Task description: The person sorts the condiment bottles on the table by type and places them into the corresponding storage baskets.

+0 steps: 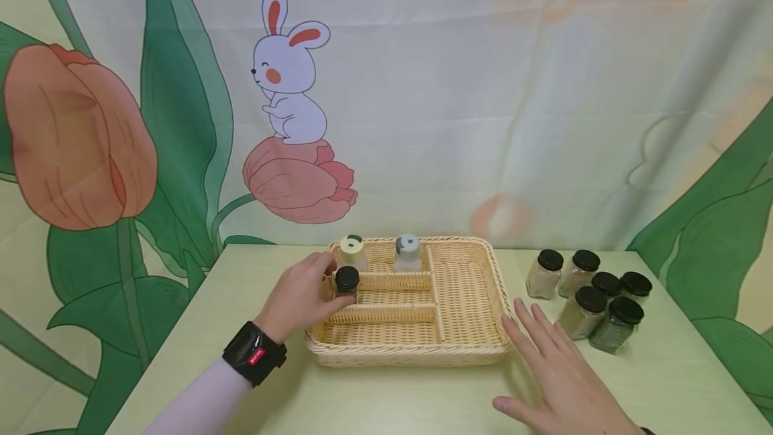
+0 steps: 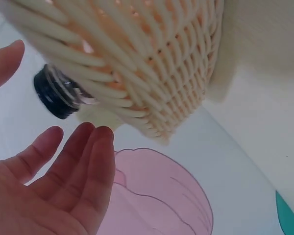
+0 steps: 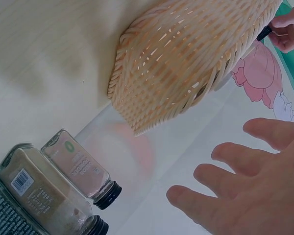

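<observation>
A glass jar with a black lid [image 1: 347, 278] stands at the left end of the wicker basket's [image 1: 410, 357] middle left compartment. Around it is my left hand [image 1: 304, 294], thumb on the near side and fingers on the far side. In the left wrist view a gap shows between the fingertips and the black lid [image 2: 54, 93]. Two shakers, one with a yellowish top [image 1: 352, 247] and one with a grey top [image 1: 408, 248], stand in the back left compartment. My right hand [image 1: 558, 374], fingers spread and holding nothing, hovers by the basket's front right corner.
Several black-lidded spice jars [image 1: 582, 307] stand grouped on the table right of the basket, beyond my right hand. Low wicker dividers [image 1: 383, 315] split the basket's left side; a wide compartment [image 1: 468, 294] takes up its right side. A printed cloth [image 1: 423, 119] hangs behind the table.
</observation>
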Demonstrator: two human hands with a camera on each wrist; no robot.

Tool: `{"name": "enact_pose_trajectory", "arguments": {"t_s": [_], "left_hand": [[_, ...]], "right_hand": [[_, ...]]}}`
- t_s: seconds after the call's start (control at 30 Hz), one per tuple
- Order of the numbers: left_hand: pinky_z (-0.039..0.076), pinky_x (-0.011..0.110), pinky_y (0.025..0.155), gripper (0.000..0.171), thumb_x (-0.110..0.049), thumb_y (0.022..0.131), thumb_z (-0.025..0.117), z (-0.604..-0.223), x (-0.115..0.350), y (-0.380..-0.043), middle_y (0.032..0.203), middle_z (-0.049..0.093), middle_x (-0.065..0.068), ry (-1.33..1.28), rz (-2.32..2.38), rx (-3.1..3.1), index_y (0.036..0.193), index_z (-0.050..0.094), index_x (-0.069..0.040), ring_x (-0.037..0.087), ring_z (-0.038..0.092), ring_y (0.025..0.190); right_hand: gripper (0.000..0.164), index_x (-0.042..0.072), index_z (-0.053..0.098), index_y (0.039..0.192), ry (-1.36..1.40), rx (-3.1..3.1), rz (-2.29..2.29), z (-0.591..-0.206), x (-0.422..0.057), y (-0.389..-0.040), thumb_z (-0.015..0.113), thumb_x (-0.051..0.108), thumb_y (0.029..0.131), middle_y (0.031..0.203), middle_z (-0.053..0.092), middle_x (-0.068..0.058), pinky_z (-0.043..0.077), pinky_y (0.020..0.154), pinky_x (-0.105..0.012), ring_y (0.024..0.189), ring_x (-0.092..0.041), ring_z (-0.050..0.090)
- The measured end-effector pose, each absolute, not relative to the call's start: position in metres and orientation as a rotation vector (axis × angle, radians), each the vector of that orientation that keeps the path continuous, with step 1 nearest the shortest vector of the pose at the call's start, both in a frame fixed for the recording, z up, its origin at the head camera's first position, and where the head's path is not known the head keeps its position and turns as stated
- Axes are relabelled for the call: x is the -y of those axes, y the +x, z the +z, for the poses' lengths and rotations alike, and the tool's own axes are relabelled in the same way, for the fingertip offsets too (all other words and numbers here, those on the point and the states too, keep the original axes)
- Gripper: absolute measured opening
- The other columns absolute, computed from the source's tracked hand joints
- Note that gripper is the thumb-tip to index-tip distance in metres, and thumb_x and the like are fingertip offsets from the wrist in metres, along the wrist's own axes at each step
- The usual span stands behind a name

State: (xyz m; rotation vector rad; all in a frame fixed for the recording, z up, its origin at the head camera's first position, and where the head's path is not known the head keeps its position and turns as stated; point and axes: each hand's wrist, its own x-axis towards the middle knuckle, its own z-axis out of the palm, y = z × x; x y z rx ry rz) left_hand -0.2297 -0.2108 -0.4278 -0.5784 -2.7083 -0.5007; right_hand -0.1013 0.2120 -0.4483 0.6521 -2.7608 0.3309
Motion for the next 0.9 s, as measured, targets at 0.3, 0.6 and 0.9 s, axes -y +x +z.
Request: {"name": "enact_pose_trajectory", "arguments": {"t_s": [0.3,0.6,0.9], "left_hand": [[0.046,0.025,0.06,0.074,-0.067,0.075,0.082,-0.425,0.212,-0.203,0.1,0.064,-0.003,-0.682,-0.297,2.568,0.125,0.067,-0.015,0.011,0.055,0.079],[0.058,0.046,0.095,0.082,-0.076,0.084,0.065,-0.426,0.202,-0.176,0.137,0.067,0.004,-0.767,-0.302,2.511,0.141,0.062,-0.017,0.026,0.067,0.121],[0.057,0.05,0.096,0.086,-0.073,0.083,0.069,-0.43,0.19,-0.155,0.148,0.06,0.005,-0.828,-0.272,2.514,0.148,0.057,-0.018,0.027,0.062,0.131]], "right_hand": [[0.106,0.022,0.027,0.166,0.657,2.743,0.314,-0.449,-0.213,-0.102,0.074,0.069,0.083,0.171,0.026,-0.013,-0.019,0.12,-0.014,0.161,-0.008,-0.008],[0.101,0.022,0.03,0.165,0.625,2.793,0.336,-0.446,-0.215,-0.101,0.07,0.069,0.086,0.173,0.024,-0.01,-0.018,0.119,-0.013,0.164,-0.022,0.005],[0.089,0.014,0.041,0.159,0.596,2.741,0.333,-0.441,-0.222,-0.102,0.07,0.064,0.09,0.17,0.029,-0.01,-0.015,0.121,-0.013,0.163,-0.027,0.013]]}}
